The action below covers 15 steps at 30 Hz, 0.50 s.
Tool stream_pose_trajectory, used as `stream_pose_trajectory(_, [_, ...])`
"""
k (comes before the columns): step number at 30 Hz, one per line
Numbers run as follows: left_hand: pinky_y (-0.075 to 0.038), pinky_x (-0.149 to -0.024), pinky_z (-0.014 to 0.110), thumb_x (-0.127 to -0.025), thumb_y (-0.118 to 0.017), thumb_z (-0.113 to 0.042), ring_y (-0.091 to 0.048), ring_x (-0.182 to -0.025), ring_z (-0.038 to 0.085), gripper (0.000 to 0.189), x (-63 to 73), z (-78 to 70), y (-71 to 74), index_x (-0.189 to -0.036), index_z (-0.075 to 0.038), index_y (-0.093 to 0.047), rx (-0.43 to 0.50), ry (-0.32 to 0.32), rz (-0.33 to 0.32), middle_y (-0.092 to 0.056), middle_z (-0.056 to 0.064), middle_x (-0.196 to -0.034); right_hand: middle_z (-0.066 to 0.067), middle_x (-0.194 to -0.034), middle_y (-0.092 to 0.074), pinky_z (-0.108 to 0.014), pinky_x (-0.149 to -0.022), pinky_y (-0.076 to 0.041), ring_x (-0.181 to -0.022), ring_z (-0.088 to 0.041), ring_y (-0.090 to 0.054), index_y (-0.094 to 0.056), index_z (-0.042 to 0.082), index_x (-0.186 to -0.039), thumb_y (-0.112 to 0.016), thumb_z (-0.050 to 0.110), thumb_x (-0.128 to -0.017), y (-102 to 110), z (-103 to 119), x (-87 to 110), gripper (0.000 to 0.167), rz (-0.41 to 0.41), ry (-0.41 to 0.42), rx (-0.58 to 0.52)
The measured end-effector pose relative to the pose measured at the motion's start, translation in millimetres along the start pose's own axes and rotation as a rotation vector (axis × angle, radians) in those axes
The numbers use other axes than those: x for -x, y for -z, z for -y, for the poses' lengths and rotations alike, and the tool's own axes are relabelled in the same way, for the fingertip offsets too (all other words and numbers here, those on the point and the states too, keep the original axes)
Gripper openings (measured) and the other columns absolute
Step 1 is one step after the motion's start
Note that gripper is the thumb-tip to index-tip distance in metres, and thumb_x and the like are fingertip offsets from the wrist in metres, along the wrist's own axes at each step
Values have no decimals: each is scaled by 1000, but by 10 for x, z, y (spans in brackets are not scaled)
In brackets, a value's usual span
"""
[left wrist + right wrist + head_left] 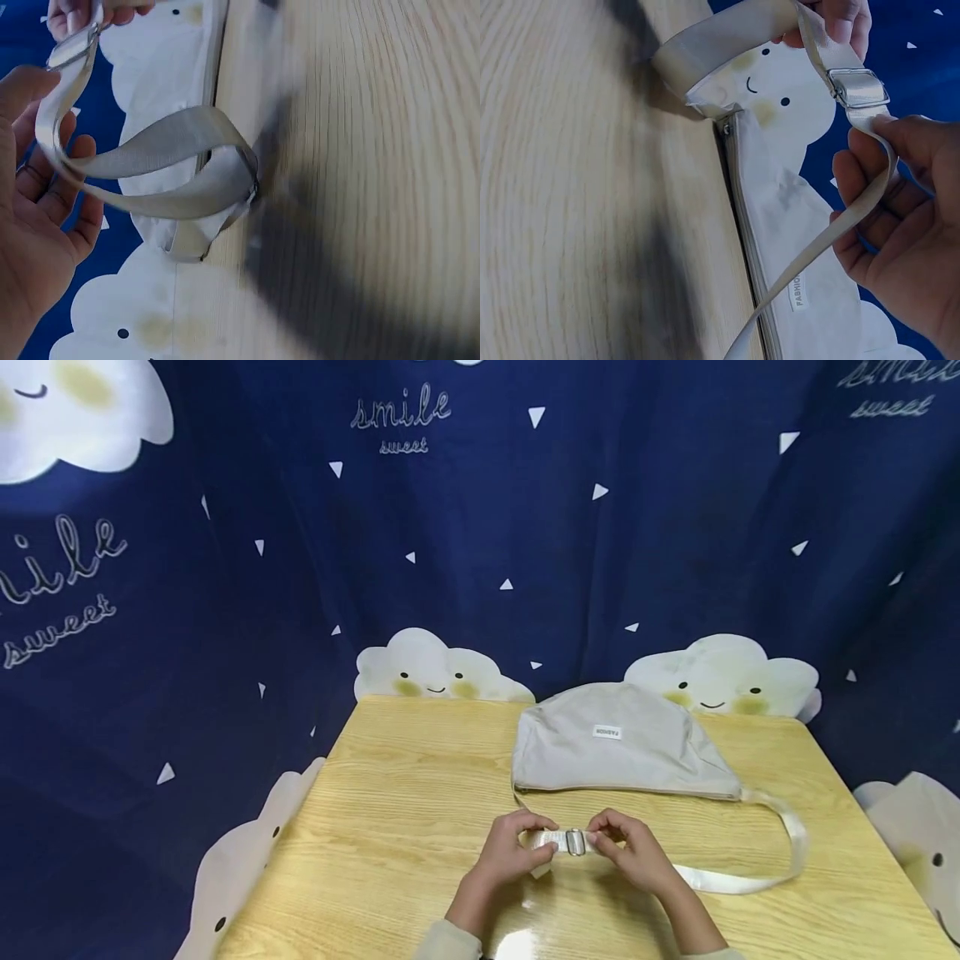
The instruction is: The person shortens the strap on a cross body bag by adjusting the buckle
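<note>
A pale beige shoulder bag (622,752) with a small printed label lies on the wooden table, its zip edge towards me. Its strap (731,882) comes off both ends of the bag and is lifted in front of it. A metal strap buckle (575,842) sits between my hands. On one side of it my left hand (512,847) pinches the strap between thumb and fingers. Close beside the buckle on the other side, my right hand (630,852) pinches the strap with thumb and forefinger. In the right wrist view the strap runs through the buckle (857,88) and over my right fingers.
The wooden table (390,793) carries the bag near its far edge. Behind and around it hangs a dark blue cloth (465,527) printed with clouds, triangles and lettering. The right part of the strap curves loosely over the tabletop.
</note>
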<state>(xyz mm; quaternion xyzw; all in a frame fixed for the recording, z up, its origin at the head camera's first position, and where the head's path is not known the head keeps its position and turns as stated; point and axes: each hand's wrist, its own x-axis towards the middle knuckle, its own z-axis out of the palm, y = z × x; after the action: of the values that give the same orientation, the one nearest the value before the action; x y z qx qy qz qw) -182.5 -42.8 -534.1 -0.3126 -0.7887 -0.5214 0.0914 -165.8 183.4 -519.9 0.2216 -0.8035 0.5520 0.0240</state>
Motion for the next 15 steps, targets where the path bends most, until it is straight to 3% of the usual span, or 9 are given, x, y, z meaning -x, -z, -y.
stream_pose_trajectory(4, [-49, -65, 24, -65, -83, -6, -57, -79, 7, 38, 1, -51, -60, -101, -9, -68, 51, 29, -29, -64, -2, -91, -11, -77, -58, -27, -52, -44, -62, -11, -52, -60, 2, -89, -59, -3, -88, 26, 7, -63, 5, 42, -8, -59])
stream_pose_trajectory(8, [-51, -66, 29, -64, -84, -3, -57, -81, 10, 43, -20, -98, -124, -103, -9, -67, 112, 82, -77, -64, 1, -96, -11, -77, -56, -28, -54, -44, -64, -10, -49, -59, -2, -92, -58, -1, -90, 89, 32, -136, 3, 93, -83, -158])
stream_pose_trajectory(15, [-50, -68, 30, -65, -83, 0, -57, -85, 14, 43, -60, -367, -67, -104, -2, -65, 210, 143, -103, -63, 8, -99, -4, -74, -53, -27, -54, -42, -63, -10, -46, -58, -6, -96, -57, 5, -92, 124, 20, -186, 12, 129, -101, -266])
